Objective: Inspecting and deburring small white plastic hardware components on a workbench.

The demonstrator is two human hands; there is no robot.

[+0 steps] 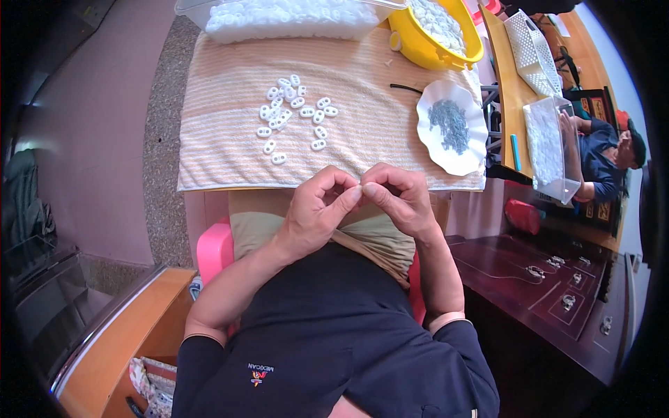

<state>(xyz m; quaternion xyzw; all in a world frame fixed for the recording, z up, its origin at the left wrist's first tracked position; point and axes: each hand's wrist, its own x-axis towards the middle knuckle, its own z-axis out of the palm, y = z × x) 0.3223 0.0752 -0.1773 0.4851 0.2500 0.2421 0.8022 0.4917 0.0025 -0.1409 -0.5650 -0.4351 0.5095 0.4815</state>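
Observation:
My left hand (320,209) and my right hand (401,198) meet just off the near edge of the towel-covered table, thumbs and forefingers pinched tip to tip. Whatever sits between the fingertips is too small and hidden to name. Beyond my left hand, a loose group of small white oval plastic pieces with two holes (279,118) lies on the striped towel (223,132). To the right stands a white scalloped dish (432,152) holding a heap of small dark grey slivers (449,125).
At the back are a clear bin (188,5) of white pieces and a yellow basin (418,49) of pale pieces. A thin black stick (405,88) lies by the dish. Far right, another person (603,153) reaches to a clear box (571,174). A pink chair (214,249) is under me.

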